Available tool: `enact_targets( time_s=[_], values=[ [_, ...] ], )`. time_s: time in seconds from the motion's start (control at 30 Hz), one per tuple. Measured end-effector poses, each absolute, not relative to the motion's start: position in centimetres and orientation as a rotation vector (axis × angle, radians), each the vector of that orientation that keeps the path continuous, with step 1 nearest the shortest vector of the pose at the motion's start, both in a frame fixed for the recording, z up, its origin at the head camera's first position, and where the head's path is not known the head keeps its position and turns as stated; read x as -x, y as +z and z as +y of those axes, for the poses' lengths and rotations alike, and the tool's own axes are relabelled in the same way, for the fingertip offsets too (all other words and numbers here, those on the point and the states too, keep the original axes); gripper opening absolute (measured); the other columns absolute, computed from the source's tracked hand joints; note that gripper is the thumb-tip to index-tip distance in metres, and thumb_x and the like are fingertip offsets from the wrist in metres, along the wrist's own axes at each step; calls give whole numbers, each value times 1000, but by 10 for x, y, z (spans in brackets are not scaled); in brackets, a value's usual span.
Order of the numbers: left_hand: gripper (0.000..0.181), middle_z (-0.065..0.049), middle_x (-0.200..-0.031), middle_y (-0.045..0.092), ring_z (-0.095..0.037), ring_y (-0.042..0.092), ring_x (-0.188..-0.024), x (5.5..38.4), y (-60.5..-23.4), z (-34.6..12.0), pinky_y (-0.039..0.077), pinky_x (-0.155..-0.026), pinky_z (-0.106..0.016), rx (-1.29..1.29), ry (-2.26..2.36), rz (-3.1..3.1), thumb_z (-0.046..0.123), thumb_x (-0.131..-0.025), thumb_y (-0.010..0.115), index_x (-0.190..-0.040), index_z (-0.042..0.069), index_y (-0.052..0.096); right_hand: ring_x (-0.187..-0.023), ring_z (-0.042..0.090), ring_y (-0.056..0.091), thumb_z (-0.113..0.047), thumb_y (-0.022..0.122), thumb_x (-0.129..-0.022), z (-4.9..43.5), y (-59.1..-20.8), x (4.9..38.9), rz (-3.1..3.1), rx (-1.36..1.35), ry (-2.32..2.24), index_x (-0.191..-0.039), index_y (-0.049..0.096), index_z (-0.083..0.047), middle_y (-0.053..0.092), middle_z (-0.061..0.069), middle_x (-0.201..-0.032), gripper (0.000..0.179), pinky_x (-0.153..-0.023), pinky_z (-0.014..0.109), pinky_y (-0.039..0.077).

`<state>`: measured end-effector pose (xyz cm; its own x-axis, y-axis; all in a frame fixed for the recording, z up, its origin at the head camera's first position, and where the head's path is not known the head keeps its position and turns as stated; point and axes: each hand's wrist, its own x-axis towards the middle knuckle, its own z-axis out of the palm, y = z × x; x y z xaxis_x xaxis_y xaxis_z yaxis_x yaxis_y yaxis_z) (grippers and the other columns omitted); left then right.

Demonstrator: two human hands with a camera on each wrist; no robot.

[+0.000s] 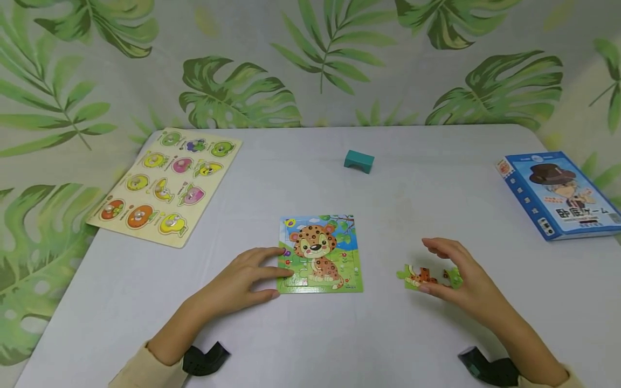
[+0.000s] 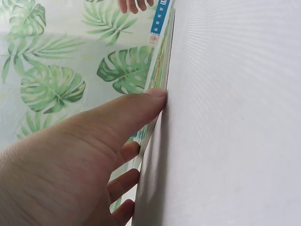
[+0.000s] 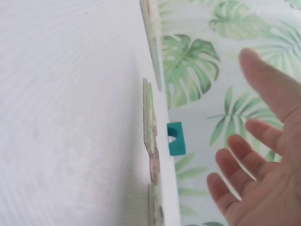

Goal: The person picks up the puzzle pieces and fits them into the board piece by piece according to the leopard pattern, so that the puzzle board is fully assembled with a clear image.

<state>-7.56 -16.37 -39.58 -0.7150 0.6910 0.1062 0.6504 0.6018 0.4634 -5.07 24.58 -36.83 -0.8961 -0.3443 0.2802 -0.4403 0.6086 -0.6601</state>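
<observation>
A square jigsaw puzzle [image 1: 317, 253] with a cartoon leopard on green grass lies flat on the table. My left hand [image 1: 245, 283] touches its left side; two fingertips overlap the picture and the thumb rests at the lower left corner. The left wrist view shows the thumb [image 2: 136, 110] right at the board's thin edge. Several loose puzzle pieces [image 1: 414, 277], spotted orange and green, lie on the table to the right. Over them hovers my right hand [image 1: 461, 275], thumb and fingers spread apart. From the right wrist, the pieces [image 3: 148, 115] appear edge-on, apart from the fingers.
A wooden fruit-peg board [image 1: 165, 186] lies at the back left. Behind the puzzle sits a small teal arch block [image 1: 359, 160]. At the right edge is a blue box [image 1: 563, 194] with a cartoon figure in a hat. A leaf-patterned cloth [image 1: 335, 70] hangs behind the white table.
</observation>
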Motion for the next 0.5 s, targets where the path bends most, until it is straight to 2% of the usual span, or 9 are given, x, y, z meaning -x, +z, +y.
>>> enact_targets(
  time_s=[0.17, 0.3, 0.4, 0.43, 0.5],
  values=[
    [39, -1, -137, 38, -21, 30, -125, 76, -397, -164, 24, -101, -43, -1147, 745, 2735, 33, -81, 66, -118, 30, 60, -106, 9, 41, -5, 80, -63, 253, -381, 55, -2742, -700, 1148, -130, 43, -3, 46, 10, -121, 77, -87, 7, 29],
    [38, -1, -137, 37, -20, 30, -126, 76, -397, -164, 24, -101, -43, -1153, 751, 2732, 33, -81, 66, -119, 30, 60, -108, 18, 42, -16, 78, -68, 257, -388, 58, -2853, -707, 1113, -131, 41, -5, 43, 10, -124, 75, -87, 4, 26],
    [38, -1, -137, 37, -20, 30, -126, 76, -397, -164, 24, -100, -43, -1156, 752, 2732, 34, -81, 66, -119, 30, 60, -112, 28, 41, -27, 76, -70, 258, -390, 58, -2968, -667, 1075, -131, 40, -5, 42, 12, -126, 74, -94, 22, 34],
    [38, -1, -137, 38, -20, 30, -126, 76, -397, -164, 24, -100, -43, -1156, 752, 2732, 34, -81, 66, -119, 30, 60, -113, 30, 41, -30, 75, -70, 259, -390, 58, -3000, -652, 1043, -131, 41, -6, 42, 12, -126, 74, -94, 25, 35],
    [38, -1, -137, 38, -20, 30, -125, 76, -397, -164, 24, -100, -43, -1154, 749, 2733, 34, -81, 65, -119, 31, 60, -114, 34, 41, -30, 74, -72, 260, -389, 58, -3046, -636, 1017, -130, 42, -5, 43, 14, -125, 71, -92, 40, 37]
  ],
)
